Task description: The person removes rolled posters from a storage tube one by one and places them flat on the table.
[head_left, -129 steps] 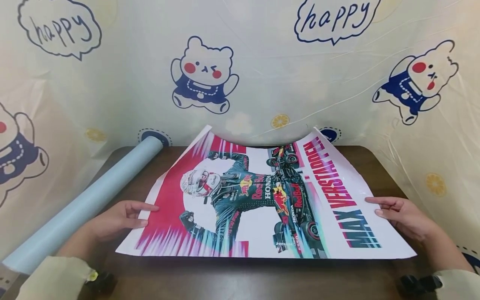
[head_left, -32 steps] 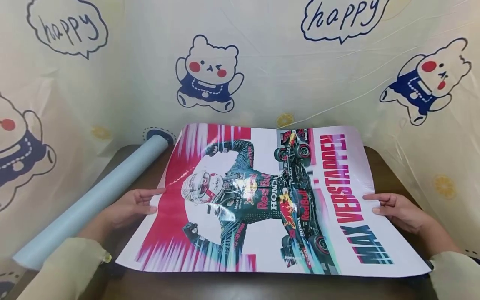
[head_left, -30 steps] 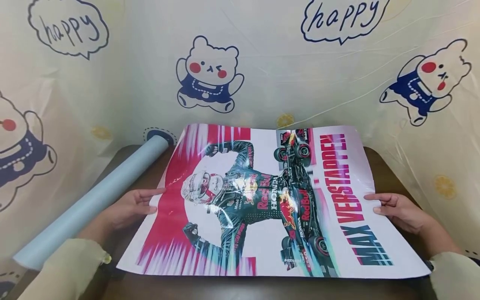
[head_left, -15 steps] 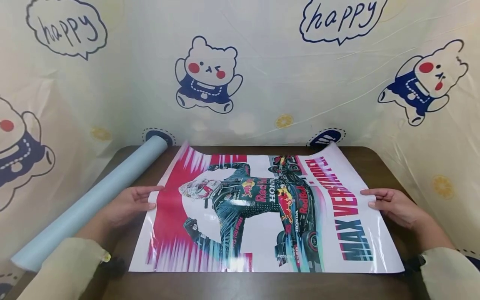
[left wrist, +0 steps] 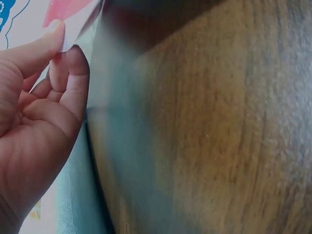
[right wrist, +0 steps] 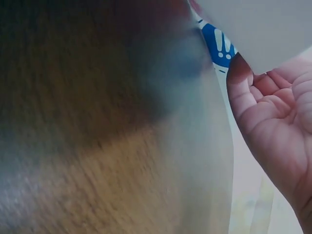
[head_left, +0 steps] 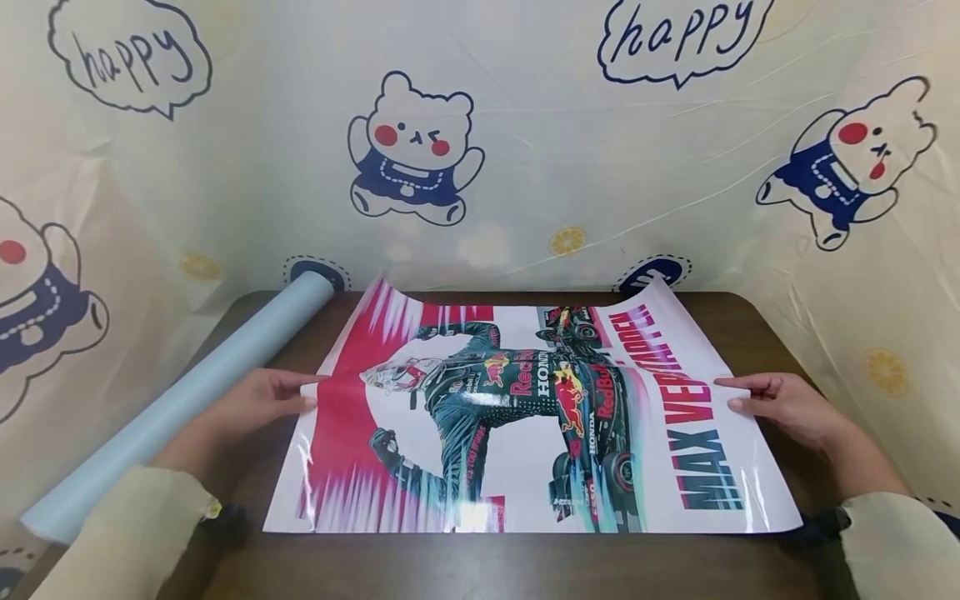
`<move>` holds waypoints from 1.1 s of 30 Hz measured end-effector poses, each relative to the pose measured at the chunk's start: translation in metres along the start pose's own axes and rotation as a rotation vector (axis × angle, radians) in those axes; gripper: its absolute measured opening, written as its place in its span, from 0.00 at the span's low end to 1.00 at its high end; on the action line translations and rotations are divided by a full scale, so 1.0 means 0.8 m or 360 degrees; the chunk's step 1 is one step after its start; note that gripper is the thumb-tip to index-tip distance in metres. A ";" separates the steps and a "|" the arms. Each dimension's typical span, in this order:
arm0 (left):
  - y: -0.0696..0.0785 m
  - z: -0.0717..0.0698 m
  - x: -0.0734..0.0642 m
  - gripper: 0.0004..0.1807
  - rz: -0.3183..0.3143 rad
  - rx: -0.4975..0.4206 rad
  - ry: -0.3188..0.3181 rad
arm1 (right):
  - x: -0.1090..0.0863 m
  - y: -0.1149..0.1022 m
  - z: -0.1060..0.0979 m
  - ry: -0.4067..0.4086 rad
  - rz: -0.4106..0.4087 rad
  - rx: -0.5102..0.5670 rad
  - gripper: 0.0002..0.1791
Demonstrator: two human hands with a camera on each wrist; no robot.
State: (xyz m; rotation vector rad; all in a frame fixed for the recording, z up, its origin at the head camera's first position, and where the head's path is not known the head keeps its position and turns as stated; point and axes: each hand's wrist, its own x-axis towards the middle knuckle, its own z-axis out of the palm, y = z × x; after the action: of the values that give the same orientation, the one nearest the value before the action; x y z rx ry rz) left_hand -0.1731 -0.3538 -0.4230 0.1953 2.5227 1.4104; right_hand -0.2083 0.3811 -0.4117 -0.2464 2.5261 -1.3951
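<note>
A glossy poster (head_left: 517, 417) with a racing driver, a race car and large lettering is spread between both hands in the head view. My left hand (head_left: 251, 408) pinches its left edge between thumb and fingers. At the opposite edge, my right hand (head_left: 795, 408) pinches the paper the same way. The sheet sags in the middle, and its two far corners curl upward. In the left wrist view the thumb of the left hand (left wrist: 44, 97) presses on the poster's edge (left wrist: 78, 24). The right wrist view shows the sheet's pale underside (right wrist: 263, 29) above the right hand (right wrist: 278, 117).
A light blue roll (head_left: 187, 400) lies slantwise along the left side of the dark wooden table (head_left: 510, 567). Behind the table hangs a pale curtain (head_left: 540, 150) printed with bears and the word happy. Black straps circle both wrists.
The poster's far edge has tipped down from its raised, flatter position about a second ago, and its far corners now curl up. Just lately both hands moved slightly away and inward.
</note>
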 end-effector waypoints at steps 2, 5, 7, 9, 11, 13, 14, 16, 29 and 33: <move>-0.001 -0.001 0.000 0.29 -0.0037 0.0031 -0.0010 | 0.000 -0.002 0.000 0.0027 0.0028 -0.0063 0.25; -0.003 -0.002 0.002 0.27 -0.0082 0.0053 -0.0015 | 0.000 -0.005 0.000 0.0049 0.0078 -0.0150 0.27; -0.005 -0.003 0.004 0.26 -0.0105 0.0047 -0.0023 | 0.001 -0.008 0.002 0.0047 0.0103 -0.0172 0.28; -0.006 -0.004 0.006 0.26 -0.0125 0.0037 -0.0047 | 0.003 -0.010 0.004 0.0031 0.0116 -0.0199 0.27; -0.006 -0.004 0.008 0.25 -0.0146 0.0004 -0.0098 | 0.005 -0.011 0.007 0.0000 0.0106 -0.0230 0.25; -0.007 -0.004 0.009 0.23 -0.0148 0.0014 -0.0144 | 0.007 -0.010 0.011 -0.0044 0.0090 -0.0272 0.24; -0.007 -0.004 0.009 0.22 -0.0147 0.0019 -0.0166 | 0.009 -0.009 0.013 -0.0067 0.0080 -0.0304 0.23; -0.007 -0.004 0.010 0.21 -0.0124 0.0038 -0.0201 | 0.011 -0.006 0.016 -0.0099 0.0058 -0.0353 0.22; 0.002 -0.005 0.007 0.38 -0.0084 0.0106 -0.0290 | 0.005 -0.014 0.007 -0.0316 -0.0034 -0.0365 0.26; 0.015 -0.004 0.013 0.37 -0.0099 0.0273 -0.0183 | 0.014 -0.034 0.005 -0.0319 -0.0075 -0.0480 0.30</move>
State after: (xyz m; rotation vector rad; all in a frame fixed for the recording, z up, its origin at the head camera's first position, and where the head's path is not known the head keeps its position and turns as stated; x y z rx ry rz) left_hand -0.1843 -0.3479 -0.4127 0.2204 2.5310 1.1265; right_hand -0.2171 0.3607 -0.3922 -0.4778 2.5640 -0.9446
